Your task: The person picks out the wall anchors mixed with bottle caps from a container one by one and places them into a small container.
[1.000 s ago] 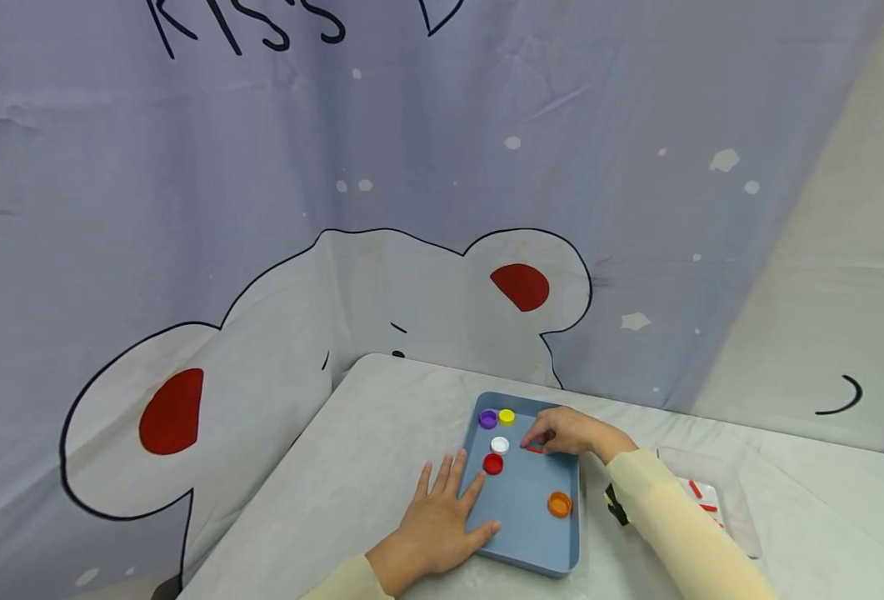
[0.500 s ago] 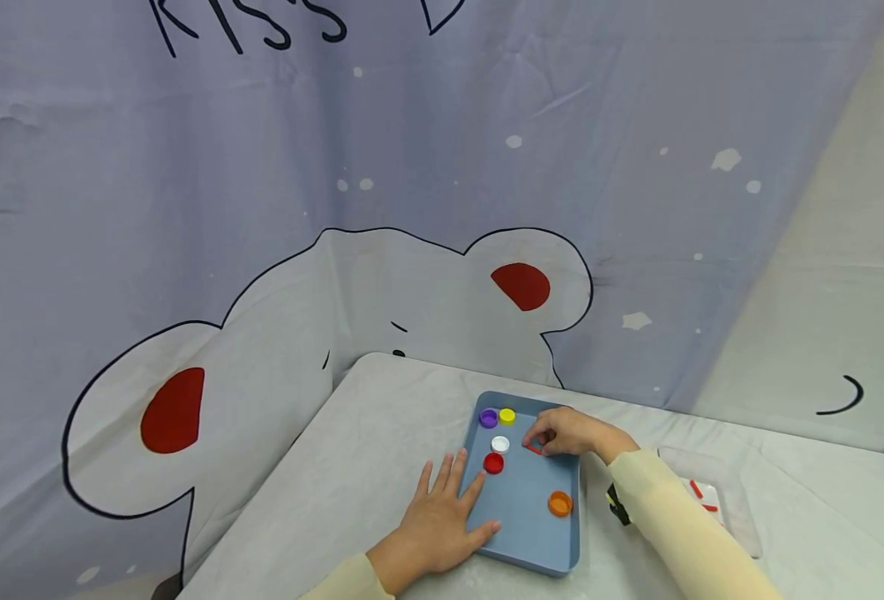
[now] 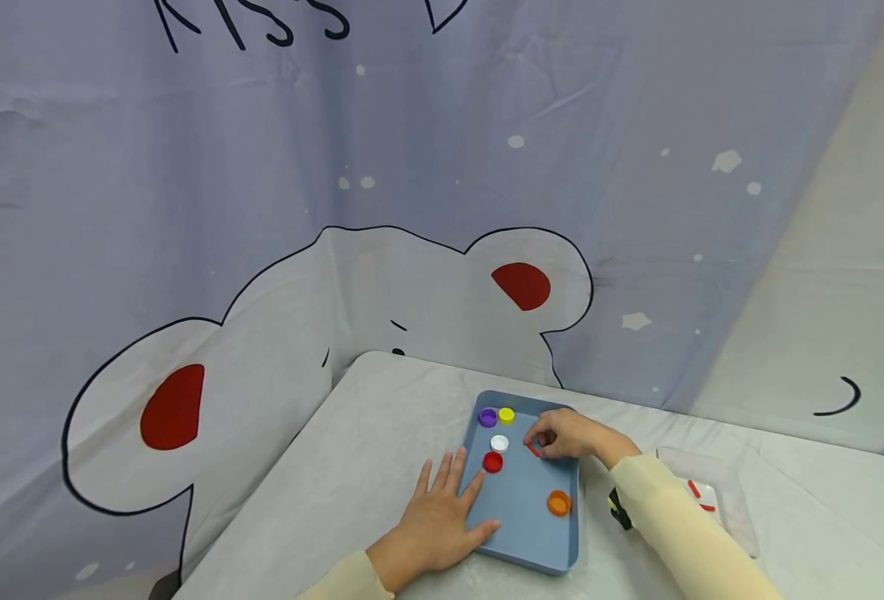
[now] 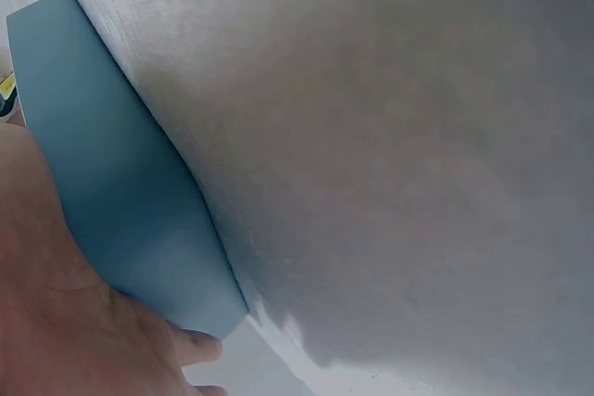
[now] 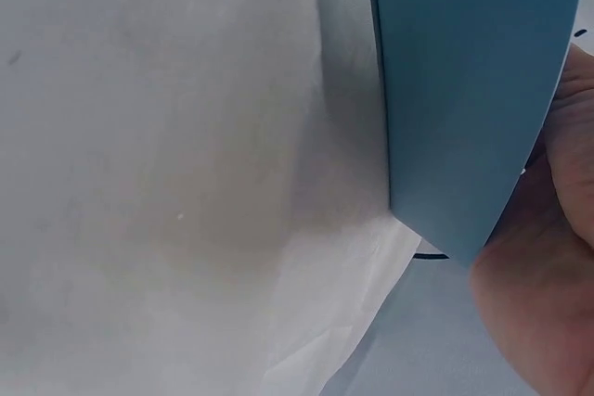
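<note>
In the head view my right hand [image 3: 569,433] reaches over the far right side of a blue-grey tray [image 3: 524,554]. Its thumb and fingertips pinch a small red strip [image 3: 533,450] at the tray floor. My left hand [image 3: 437,525] lies with spread fingers across the tray's left rim, the index fingertip near a red bottle cap [image 3: 492,462]. A white cap [image 3: 499,444] sits just beyond that one; purple [image 3: 487,417] and yellow caps [image 3: 506,415] stand at the far left corner. Both wrist views show the tray's outer wall [image 4: 121,173] beside the hand.
An orange cap [image 3: 559,503] lies by the tray's right wall. To the right, a clear plastic box [image 3: 741,508] holds more red strips [image 3: 694,488] on something white. A small black object [image 3: 619,508] is partly covered by my right sleeve. A printed cloth [image 3: 412,167] hangs behind the table.
The red strip at my right fingertips has turned from nearly level to a steeper slant, the fingers shifting slightly with it. My left hand has stayed in place on the tray.
</note>
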Available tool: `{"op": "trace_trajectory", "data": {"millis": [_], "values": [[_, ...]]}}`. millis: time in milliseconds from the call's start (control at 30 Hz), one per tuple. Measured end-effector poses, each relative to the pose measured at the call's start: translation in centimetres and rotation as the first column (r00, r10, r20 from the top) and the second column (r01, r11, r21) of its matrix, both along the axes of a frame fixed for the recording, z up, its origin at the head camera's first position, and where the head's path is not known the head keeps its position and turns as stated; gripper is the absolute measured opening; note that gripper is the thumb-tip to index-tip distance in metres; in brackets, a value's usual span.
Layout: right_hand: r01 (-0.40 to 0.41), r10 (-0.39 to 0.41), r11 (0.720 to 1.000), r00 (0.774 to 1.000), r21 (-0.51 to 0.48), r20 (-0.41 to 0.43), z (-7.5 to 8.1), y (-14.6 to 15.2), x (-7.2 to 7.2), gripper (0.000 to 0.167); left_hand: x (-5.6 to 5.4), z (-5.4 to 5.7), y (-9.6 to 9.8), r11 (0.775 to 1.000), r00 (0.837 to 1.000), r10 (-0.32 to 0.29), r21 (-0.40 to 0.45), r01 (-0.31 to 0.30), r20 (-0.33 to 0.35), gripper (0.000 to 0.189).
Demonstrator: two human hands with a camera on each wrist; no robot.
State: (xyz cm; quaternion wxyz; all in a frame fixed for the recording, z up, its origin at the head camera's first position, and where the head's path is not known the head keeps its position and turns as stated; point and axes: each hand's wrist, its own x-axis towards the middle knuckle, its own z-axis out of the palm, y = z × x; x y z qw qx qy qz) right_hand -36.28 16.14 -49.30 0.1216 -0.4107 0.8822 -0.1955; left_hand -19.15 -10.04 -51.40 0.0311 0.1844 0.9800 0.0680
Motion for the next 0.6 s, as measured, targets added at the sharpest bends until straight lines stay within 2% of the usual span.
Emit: {"op": "trace_trajectory", "data": {"millis": [400,600], "values": [[0.03,-0.03,1.0,0.999,0.006,0.023,-0.08,-0.07,0.09,0.024,-0.09,0.1,-0.13,1.0,1.0,-0.007,0.009,0.007,-0.002,0.078],[0.055,-0.054,0.998,0.998,-0.023,0.015,-0.43,-0.05,0.4,0.02,-0.08,-0.15,-0.26,1.0,1.0,-0.018,0.024,0.018,-0.002,0.079]]}}
